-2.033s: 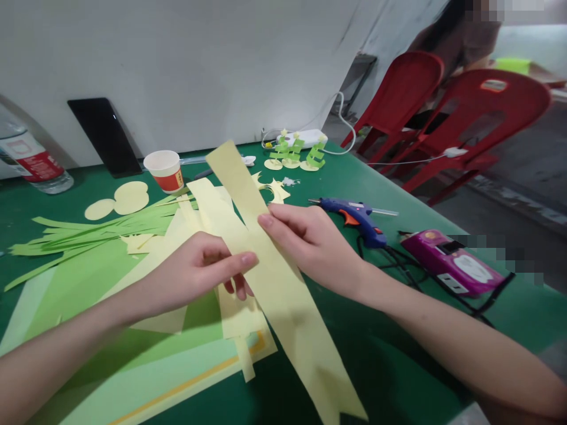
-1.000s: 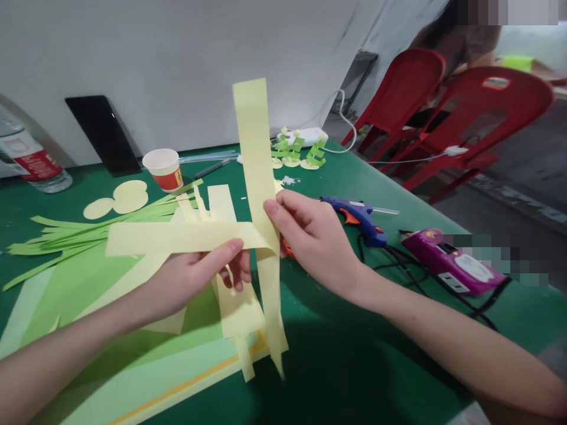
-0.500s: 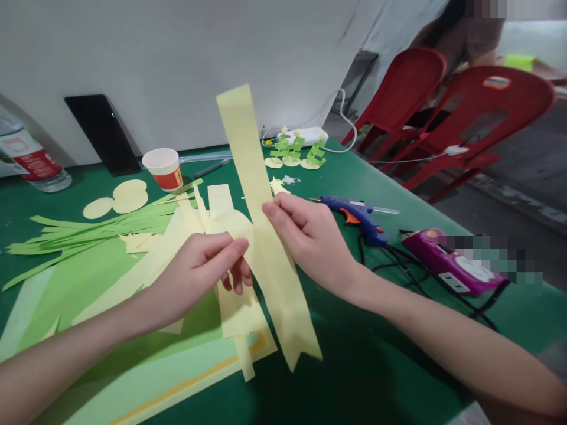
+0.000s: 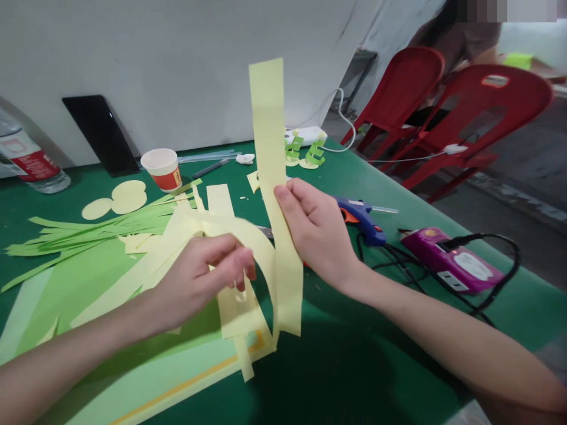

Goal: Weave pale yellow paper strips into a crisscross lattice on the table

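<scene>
I have the dark green tabletop (image 4: 336,330) spread beneath everything, with a red moulded plastic chair (image 4: 500,112) beyond its right edge. A layered stack of light green and pale yellow paper sheets (image 4: 146,378) covers the left part. Above the table, near the middle of my view, a long pale yellow paper strip (image 4: 271,130) stands nearly upright. My right hand (image 4: 316,227) grasps it, thumb laid across its front. A second, curved pale yellow paper strip (image 4: 261,248) arcs behind my left hand (image 4: 212,271) and runs down beside the upright one; I cannot tell whether the two are joined. The left fingers are loosely curled, and I cannot tell whether they pinch anything. Right of the hands lie a purple plastic socket block (image 4: 452,260) and, nearer, a blue glue gun with an orange trigger (image 4: 361,218). A red-and-white paper cup (image 4: 166,174) stands behind the stack.
</scene>
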